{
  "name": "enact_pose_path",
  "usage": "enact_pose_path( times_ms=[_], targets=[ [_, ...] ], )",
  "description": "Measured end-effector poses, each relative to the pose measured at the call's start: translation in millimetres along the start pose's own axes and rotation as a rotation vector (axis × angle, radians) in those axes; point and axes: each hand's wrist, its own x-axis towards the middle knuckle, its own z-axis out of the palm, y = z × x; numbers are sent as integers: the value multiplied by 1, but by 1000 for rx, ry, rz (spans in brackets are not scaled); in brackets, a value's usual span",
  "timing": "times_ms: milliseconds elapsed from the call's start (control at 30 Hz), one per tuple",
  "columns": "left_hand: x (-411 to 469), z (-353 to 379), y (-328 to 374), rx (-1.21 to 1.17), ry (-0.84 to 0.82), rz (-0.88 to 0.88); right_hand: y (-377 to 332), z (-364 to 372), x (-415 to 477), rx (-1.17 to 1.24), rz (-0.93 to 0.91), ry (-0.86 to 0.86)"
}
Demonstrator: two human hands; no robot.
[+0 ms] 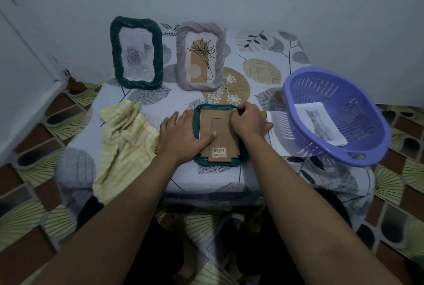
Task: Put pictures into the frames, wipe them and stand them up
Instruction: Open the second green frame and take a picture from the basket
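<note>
The teal frame (215, 107) is lying face down near the front middle of the surface (263, 71), with its brown backing (220, 133) facing up and a barcode sticker (219, 152) showing at the near end. The left hand (181, 133) is lying flat and released over the frame's left side, fingers straight, with the thumb pressing on the backing. The right hand (249, 122) is curling its fingers over the frame's far right corner and grasping the rim there. What the fingertips are touching underneath cannot be told.

Two frames are standing upright at the back, close to the wall. The dark frame (137, 52) on the left is holding a pale rose picture. The lilac frame (201, 55) just beside it is holding a line drawing of a plant.

A yellow striped cloth (125, 145) is lying crumpled left of the left hand and hanging over the front edge. On the right, a purple basket (358, 110) is sitting tilted, with a cat picture (320, 124) lying inside it. White sheets (281, 135) are lying partly under the basket, near the right hand. A patterned floor (34, 193) is showing around the surface.
</note>
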Motion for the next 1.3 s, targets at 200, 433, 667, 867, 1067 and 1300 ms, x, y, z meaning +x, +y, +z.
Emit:
enact_pose_path(
  times_ms=[200,433,667,867,1067,1300],
  targets=[
    [-1,-1,2,-4,11,2,0,-2,-1,-3,-10,-6],
    [-1,-2,2,-9,4,-1,0,-4,1,-16,0,2],
    [-1,-1,1,-14,4,-3,5,-10,-2,-7,-55,-71],
    [-2,-3,1,-10,10,0,16,-16,-27,-61,-265,-276],
    [-2,-2,0,-41,-17,13,33,-9,-61,-179,-422,-291],
    [-8,-3,3,-110,126,107,40,1,-69,-246,-430,-269]
  ],
)
